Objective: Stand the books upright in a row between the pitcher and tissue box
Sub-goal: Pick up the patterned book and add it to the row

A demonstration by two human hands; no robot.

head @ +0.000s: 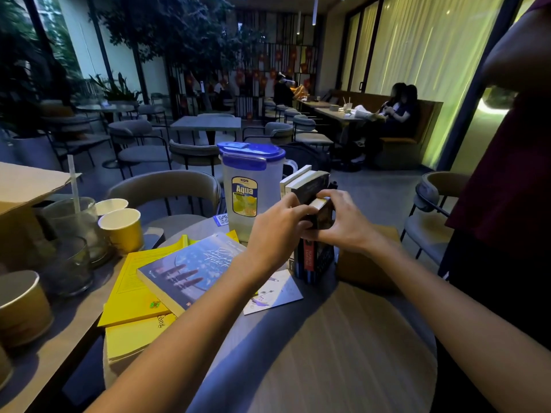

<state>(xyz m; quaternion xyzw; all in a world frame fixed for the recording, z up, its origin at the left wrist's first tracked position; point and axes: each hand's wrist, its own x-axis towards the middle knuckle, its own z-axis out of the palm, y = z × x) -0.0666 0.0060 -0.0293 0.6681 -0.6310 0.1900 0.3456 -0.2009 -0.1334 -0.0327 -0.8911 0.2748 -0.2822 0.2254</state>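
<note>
A clear pitcher [247,186] with a blue lid and an "Aqua" label stands at the far side of the round table [343,347]. Right of it several books [316,260] stand upright in a row, spines toward me. My left hand [277,231] and my right hand [343,222] both grip the top of the nearest dark upright book [323,214]. A brown tissue box [366,263] sits just right of the row. A blue-covered book [190,272] lies flat on yellow books [134,290] at the left.
Paper cups [122,228] and glasses [74,263] crowd the adjoining table at left, beside a cardboard box [21,189]. A loose card [274,293] lies near the upright books. A person in dark clothes [507,189] stands at the right edge. Chairs ring the table's far side.
</note>
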